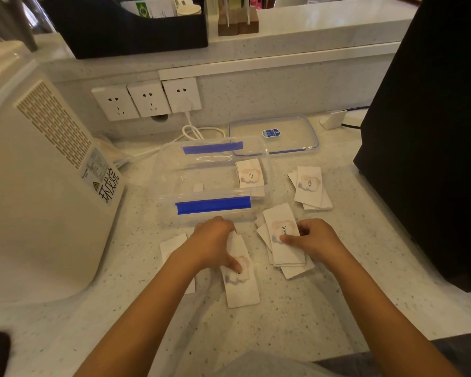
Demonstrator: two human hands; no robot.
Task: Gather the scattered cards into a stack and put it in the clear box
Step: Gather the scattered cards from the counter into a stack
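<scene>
So far only a few cards sit inside the clear box (212,183); its lid (273,134) lies behind. Three loose piles remain on the surface (337,295). Left hand (215,243) presses one card (241,281) flat; right hand (314,238) pinches a pile (283,240).
</scene>
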